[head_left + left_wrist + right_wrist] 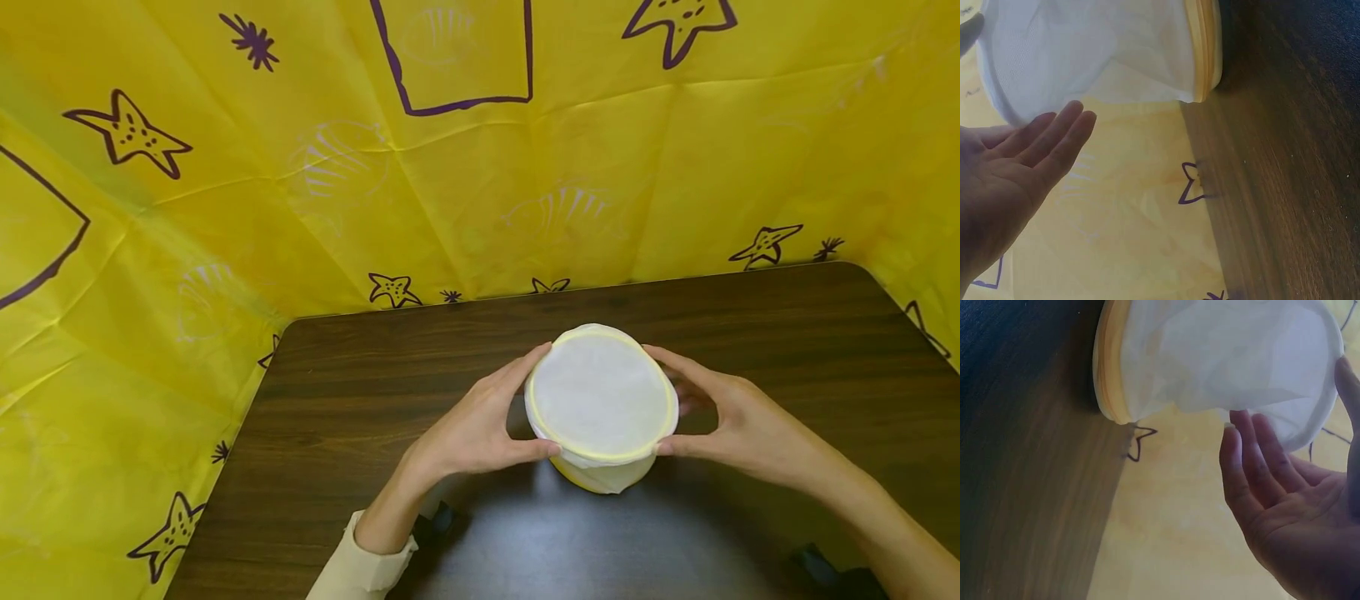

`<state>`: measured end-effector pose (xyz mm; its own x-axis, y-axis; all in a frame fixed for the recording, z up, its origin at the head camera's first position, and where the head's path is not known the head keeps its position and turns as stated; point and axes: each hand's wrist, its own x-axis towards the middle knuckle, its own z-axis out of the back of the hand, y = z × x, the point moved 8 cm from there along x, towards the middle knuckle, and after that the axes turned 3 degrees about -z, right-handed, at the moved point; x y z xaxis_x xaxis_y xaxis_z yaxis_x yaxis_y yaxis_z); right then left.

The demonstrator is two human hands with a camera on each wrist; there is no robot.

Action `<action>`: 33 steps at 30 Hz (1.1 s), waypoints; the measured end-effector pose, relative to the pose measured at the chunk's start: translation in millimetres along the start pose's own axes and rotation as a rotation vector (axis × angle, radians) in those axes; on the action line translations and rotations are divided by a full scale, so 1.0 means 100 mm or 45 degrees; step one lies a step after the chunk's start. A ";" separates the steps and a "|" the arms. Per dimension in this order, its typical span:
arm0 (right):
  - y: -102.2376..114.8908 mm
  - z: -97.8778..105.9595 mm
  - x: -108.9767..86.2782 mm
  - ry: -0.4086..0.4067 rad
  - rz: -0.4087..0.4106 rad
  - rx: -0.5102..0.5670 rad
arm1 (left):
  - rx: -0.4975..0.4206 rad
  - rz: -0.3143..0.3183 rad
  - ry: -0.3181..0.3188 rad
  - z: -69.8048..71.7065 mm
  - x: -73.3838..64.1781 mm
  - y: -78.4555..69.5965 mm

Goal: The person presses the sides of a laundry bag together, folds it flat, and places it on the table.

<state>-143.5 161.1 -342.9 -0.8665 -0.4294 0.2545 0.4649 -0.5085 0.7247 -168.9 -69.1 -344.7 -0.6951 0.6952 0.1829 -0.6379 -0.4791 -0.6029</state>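
A round white mesh bag [600,396], with a pale yellow ring around its top and a yellow band at its base, stands upright on the table. In the head view my left hand [480,425] holds the top ring from the left, thumb at the near side and fingertips at the far side. My right hand [738,425] grips the same ring from the right in a mirrored way. The left wrist view shows the mesh wall [1104,56] stretched between ring and base. Creases run through the sheer wall [1210,356] in the right wrist view, beside the right fingers.
The dark wood-grain table [337,400] reaches back to a yellow cloth [465,183] printed with purple starfish, which hangs behind it and on both sides. Dark straps show below the wrists, and a light sleeve [363,562] covers the left forearm.
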 end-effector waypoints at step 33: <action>-0.21 -0.16 -0.07 0.048 -0.072 -0.079 | 0.052 0.041 0.057 -0.22 0.06 0.06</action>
<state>-144.5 163.0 -370.5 -0.8848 -0.4257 0.1894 0.4268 -0.5773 0.6962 -169.5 -56.3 -364.3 -0.7007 0.7017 0.1287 -0.6290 -0.5225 -0.5757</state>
